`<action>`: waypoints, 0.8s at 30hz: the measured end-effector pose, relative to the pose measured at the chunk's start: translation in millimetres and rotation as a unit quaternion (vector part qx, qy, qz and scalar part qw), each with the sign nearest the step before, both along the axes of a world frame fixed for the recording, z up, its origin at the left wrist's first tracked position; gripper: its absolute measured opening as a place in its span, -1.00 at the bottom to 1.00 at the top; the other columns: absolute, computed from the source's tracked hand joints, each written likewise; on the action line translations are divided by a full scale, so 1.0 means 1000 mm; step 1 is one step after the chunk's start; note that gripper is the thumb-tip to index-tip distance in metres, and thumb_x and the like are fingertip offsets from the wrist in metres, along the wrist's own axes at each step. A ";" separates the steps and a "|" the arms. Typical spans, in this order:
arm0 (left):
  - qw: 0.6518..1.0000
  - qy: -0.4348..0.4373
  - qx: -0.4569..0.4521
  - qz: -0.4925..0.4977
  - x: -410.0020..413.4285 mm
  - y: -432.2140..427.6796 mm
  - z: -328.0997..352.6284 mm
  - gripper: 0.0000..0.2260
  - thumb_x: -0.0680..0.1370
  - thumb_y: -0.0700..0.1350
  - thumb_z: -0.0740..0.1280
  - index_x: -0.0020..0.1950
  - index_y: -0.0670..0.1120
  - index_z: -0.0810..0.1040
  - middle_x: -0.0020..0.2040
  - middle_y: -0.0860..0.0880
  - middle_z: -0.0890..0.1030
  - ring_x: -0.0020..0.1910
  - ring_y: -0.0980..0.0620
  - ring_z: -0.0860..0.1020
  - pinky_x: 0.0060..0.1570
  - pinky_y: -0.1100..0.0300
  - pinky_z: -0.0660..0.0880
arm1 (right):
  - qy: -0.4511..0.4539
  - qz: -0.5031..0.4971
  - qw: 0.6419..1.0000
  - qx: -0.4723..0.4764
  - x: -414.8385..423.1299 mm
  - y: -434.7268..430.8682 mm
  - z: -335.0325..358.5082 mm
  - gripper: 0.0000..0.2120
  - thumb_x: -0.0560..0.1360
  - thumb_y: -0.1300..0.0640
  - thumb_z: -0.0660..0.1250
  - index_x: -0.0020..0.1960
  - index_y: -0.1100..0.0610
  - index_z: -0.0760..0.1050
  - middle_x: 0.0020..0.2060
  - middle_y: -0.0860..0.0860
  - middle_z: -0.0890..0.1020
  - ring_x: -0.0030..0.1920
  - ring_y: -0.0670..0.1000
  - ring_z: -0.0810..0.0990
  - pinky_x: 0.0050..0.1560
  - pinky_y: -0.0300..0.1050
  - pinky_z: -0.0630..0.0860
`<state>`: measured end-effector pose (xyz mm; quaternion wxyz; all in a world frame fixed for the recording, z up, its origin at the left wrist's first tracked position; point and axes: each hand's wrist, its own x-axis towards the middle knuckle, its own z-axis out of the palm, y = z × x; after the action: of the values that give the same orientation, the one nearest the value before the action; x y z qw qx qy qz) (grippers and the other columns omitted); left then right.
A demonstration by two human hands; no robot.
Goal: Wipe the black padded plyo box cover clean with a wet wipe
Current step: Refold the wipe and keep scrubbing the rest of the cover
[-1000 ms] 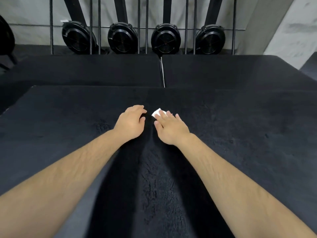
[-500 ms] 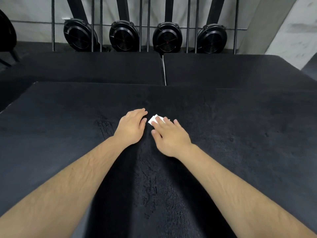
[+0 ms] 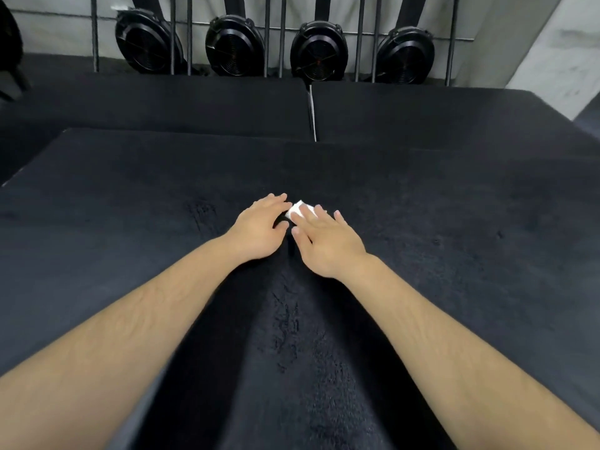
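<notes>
The right hand [image 3: 328,241] lies flat with its fingers straight, pressing the wet wipe [image 3: 299,210] down under the fingertips. It does not pinch or curl round it. A flat palm likely spreads the pressure so the small folded wipe drags evenly instead of bunching. Only a white corner of the wipe shows, poking out ahead of the fingers. The left hand [image 3: 259,226] rests just beside it, palm down and fingers loosely extended, holding nothing. Its fingertips come right up to the wipe's near edge, though whether they touch it is hard to tell. It probably braces the reaching body and steadies the soft cover.

Both hands sit on the black padded plyo box cover [image 3: 130,228], well forward of the body at full arm's reach. The stroke therefore seems to be working the middle strip of the top. Rough, scuffed texture shows between the forearms [image 3: 285,323] and in a patch [image 3: 201,211] off to the left of the left hand. The broad areas on either side of the hands look no different, so much of the surface may be left to wipe.

Beyond the fingertips, past the cover's far edge, two more black padded blocks [image 3: 168,102] sit side by side with a narrow gap between them. Behind those stands a row of upright metal bars [image 3: 190,34] with round black fan housings [image 3: 319,51] against a pale wall.
</notes>
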<state>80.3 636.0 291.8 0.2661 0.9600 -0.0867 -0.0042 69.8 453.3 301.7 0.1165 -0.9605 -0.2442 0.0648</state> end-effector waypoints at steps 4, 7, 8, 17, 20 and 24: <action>0.998 0.027 -0.063 -0.009 -0.010 0.007 -0.004 -0.55 0.69 -0.11 0.20 0.59 -0.04 0.23 0.62 0.08 0.13 0.61 0.11 -0.03 0.54 0.21 -0.17 | -0.036 0.001 0.999 -0.001 -0.026 0.015 -0.008 -0.50 0.69 -0.05 -0.09 0.60 0.06 0.12 0.62 0.01 0.07 0.60 0.11 0.00 0.60 0.08 -0.05; 0.994 0.076 -0.081 -0.011 -0.009 0.008 0.002 -0.47 0.66 -0.19 0.24 0.61 0.01 0.17 0.62 0.14 0.05 0.61 0.08 -0.13 0.54 0.15 -0.19 | -0.039 0.016 0.999 -0.005 -0.035 0.001 -0.011 -0.53 0.70 -0.04 -0.10 0.59 -0.03 0.12 0.61 -0.09 0.07 0.60 0.04 0.01 0.60 0.08 -0.06; 0.990 0.103 -0.096 -0.005 -0.009 0.007 0.006 -0.44 0.65 -0.23 0.25 0.61 0.04 0.16 0.62 0.15 0.03 0.60 0.05 -0.17 0.53 0.11 -0.19 | -0.026 0.008 1.000 -0.002 -0.025 -0.002 -0.008 -0.53 0.70 -0.04 -0.12 0.60 -0.07 0.10 0.62 -0.12 0.05 0.61 0.01 -0.01 0.60 0.08 -0.09; 0.992 0.101 -0.075 -0.028 -0.009 0.007 0.006 -0.41 0.63 -0.32 0.21 0.61 -0.01 0.14 0.58 0.23 -0.01 0.48 0.30 -0.20 0.36 0.36 -0.29 | -0.022 0.008 1.000 0.011 -0.029 -0.001 -0.013 -0.55 0.69 -0.02 -0.13 0.56 -0.13 0.12 0.59 -0.17 0.09 0.60 -0.02 0.03 0.60 0.10 -0.06; 0.990 0.115 -0.083 -0.023 -0.009 0.008 0.008 -0.40 0.62 -0.33 0.22 0.61 0.02 0.15 0.55 0.27 -0.02 0.52 0.27 -0.22 0.41 0.30 -0.28 | -0.019 -0.022 1.000 -0.001 -0.017 0.004 -0.008 -0.53 0.68 -0.03 -0.15 0.57 -0.07 0.11 0.60 -0.10 0.09 0.59 0.05 0.04 0.59 0.10 -0.04; 0.991 0.119 -0.050 -0.017 -0.017 0.009 0.011 -0.44 0.66 -0.21 0.20 0.62 0.08 0.13 0.63 0.19 -0.03 0.60 0.08 -0.21 0.56 0.08 -0.21 | -0.055 0.019 0.998 0.004 -0.060 0.005 -0.011 -0.52 0.65 -0.05 -0.15 0.52 -0.01 0.21 0.52 -0.08 0.24 0.48 0.05 0.23 0.56 0.08 0.09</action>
<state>63.3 644.6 303.2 0.3222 0.9365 -0.0705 -0.1190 9.9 458.2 291.1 0.1053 -0.9574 -0.2684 0.0134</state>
